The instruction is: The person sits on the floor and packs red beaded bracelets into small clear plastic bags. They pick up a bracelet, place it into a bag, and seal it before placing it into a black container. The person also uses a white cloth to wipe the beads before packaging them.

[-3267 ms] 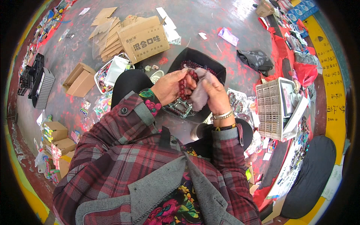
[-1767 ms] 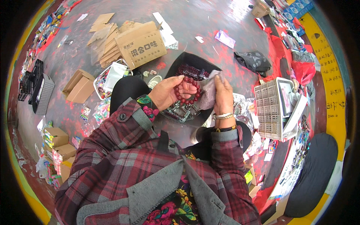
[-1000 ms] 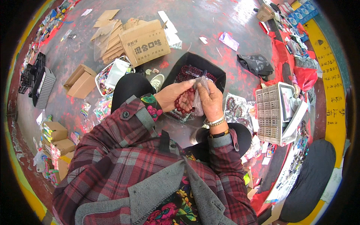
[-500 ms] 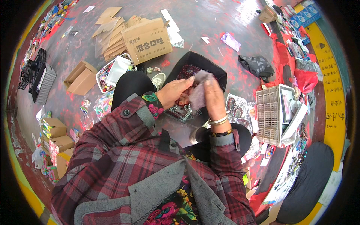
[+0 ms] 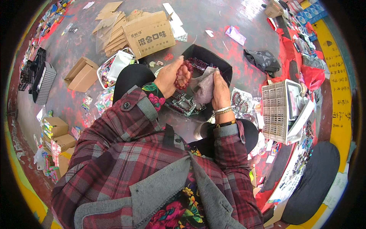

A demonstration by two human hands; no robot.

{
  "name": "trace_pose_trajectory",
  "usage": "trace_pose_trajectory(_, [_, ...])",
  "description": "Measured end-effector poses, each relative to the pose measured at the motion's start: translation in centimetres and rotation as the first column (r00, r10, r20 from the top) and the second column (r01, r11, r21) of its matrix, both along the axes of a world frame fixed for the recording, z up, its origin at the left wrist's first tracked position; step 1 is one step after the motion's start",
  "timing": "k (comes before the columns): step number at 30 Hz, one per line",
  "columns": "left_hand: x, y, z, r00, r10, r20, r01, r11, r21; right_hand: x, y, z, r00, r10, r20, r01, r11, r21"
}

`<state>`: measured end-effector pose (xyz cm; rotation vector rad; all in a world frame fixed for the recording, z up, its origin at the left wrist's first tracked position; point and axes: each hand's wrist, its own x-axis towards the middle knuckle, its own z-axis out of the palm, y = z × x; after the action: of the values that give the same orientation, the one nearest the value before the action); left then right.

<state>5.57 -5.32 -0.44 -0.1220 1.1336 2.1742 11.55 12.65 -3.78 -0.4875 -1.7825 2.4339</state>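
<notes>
My left hand [image 5: 169, 78] is closed round a dark red bead bracelet [image 5: 186, 70], which loops about its fingers. A crumpled greyish-mauve cloth [image 5: 205, 87] hangs from my right hand [image 5: 221, 93], pinched between thumb and fingers. Both hands are above a black open box [image 5: 223, 62] on the floor between my knees. Inside it, more dark red beaded strands [image 5: 198, 64] lie toward the far side. Shiny clear and dark pieces [image 5: 186, 105] fill the near left part. The cloth hides the middle of the box.
Right of the box sit clear plastic bags [image 5: 242, 104] and a beige plastic crate [image 5: 275, 110]. A filled white basket [image 5: 108, 72], a small open carton [image 5: 81, 74] and a large cardboard box [image 5: 149, 35] stand left and ahead. A dark grey bag [image 5: 261, 63] lies far right.
My hands have moved apart. The cloth has come away from my left hand and hangs from the right, and the red bracelet now shows plainly in the left.
</notes>
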Motion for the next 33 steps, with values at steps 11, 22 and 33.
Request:
trace_pose_trajectory(11, [-1.1, -0.9, -1.2, 0.988, 0.139, 0.062, -0.144, 0.986, 0.084, 1.0, -4.8, -9.7, 0.836, 0.522, 0.168, -0.37, 0.311, 0.875])
trace_pose_trajectory(22, [-1.0, -1.1, -0.2, 0.984, 0.092, 0.152, -0.115, 0.982, 0.149, 5.5, -8.5, -15.1, 0.409, 0.402, 0.819, -0.874, -0.087, 0.479])
trace_pose_trajectory(33, [-1.0, -1.3, 0.6, 0.984, -0.131, 0.122, 0.083, 0.939, 0.334, 2.5, -6.3, -13.4, 0.719, 0.348, 0.601, -0.677, 0.155, 0.72])
